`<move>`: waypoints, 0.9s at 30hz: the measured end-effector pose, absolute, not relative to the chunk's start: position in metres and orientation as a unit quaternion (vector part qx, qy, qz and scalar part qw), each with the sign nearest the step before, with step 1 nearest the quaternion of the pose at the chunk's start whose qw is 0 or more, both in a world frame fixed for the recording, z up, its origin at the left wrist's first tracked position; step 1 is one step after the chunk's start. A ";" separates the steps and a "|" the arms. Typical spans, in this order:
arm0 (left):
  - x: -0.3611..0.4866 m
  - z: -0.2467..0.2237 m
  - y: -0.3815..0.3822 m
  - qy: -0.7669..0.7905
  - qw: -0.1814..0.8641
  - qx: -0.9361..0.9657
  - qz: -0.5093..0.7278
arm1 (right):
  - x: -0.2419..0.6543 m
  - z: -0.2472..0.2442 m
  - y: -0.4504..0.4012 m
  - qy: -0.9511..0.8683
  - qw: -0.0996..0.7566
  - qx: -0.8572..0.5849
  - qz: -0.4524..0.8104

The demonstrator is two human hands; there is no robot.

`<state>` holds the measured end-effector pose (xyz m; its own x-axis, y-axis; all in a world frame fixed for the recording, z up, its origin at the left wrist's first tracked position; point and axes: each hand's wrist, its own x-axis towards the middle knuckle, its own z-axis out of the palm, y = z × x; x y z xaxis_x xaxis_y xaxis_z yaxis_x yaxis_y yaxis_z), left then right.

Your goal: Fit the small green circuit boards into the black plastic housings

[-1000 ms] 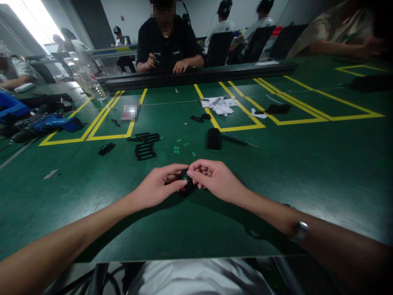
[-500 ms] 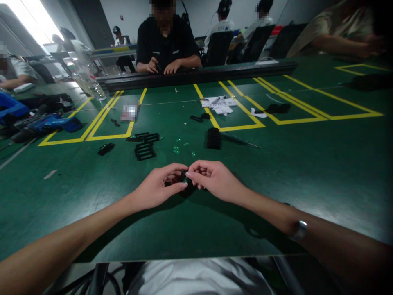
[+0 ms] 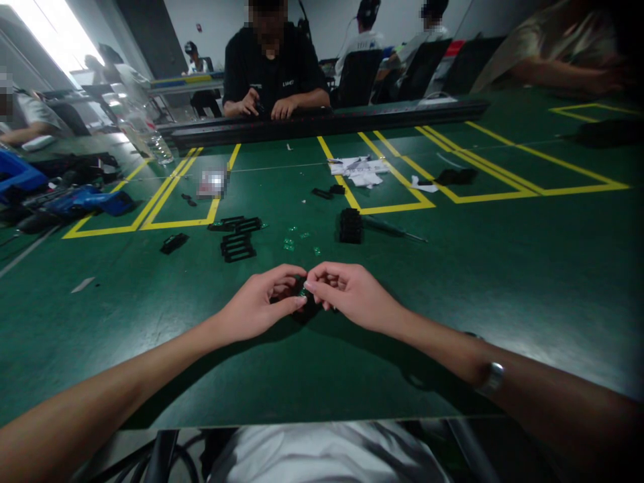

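Close together over the near middle of the table, my left hand [image 3: 261,303] and my right hand [image 3: 355,295] meet at the fingertips. Between them is a small dark part with a green circuit board [image 3: 302,291] on it, mostly covered by fingers. My left thumb and fingers are closed round its left side. The right thumb and forefinger are pinched at its right edge; whatever lies in that pinch is hidden. Just beyond lie several loose green circuit boards [image 3: 288,245]. Several black rectangular frames [image 3: 238,248] are to their left, and a black stack of parts [image 3: 351,226] to their right.
A screwdriver [image 3: 402,233] lies beside the stack. Crumpled white paper [image 3: 363,173], a clear bottle [image 3: 159,149] and blue tools [image 3: 103,201] are farther out. A long black rail [image 3: 362,119] crosses the table before a seated co-worker [image 3: 274,67]. Yellow tape marks the green tabletop.
My hands stay almost in place, with only a very slight shift of the fingertips at the dark part. The things on the table have not moved.
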<state>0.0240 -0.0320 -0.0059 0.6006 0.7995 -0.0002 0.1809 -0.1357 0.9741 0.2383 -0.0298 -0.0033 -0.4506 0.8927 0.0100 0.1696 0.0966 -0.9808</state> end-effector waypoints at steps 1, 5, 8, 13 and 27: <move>0.024 -0.006 -0.032 0.349 0.559 0.698 0.279 | 0.238 -0.003 -0.030 -0.660 0.336 -0.401 0.539; 0.024 -0.007 -0.032 0.345 0.565 0.694 0.284 | 0.238 -0.003 -0.031 -0.660 0.339 -0.397 0.541; 0.023 -0.006 -0.032 0.344 0.561 0.699 0.281 | 0.239 -0.003 -0.031 -0.660 0.337 -0.396 0.542; 0.023 -0.005 -0.032 0.343 0.559 0.701 0.280 | 0.240 -0.003 -0.031 -0.664 0.336 -0.394 0.540; 0.024 -0.005 -0.033 0.355 0.551 0.703 0.277 | 0.240 -0.004 -0.032 -0.677 0.329 -0.395 0.526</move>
<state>0.0242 -0.0331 -0.0055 0.5940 0.8045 -0.0018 0.1939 -0.1409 0.9708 0.2402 -0.0322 -0.0040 -0.4706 0.8818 0.0299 0.1881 0.1334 -0.9730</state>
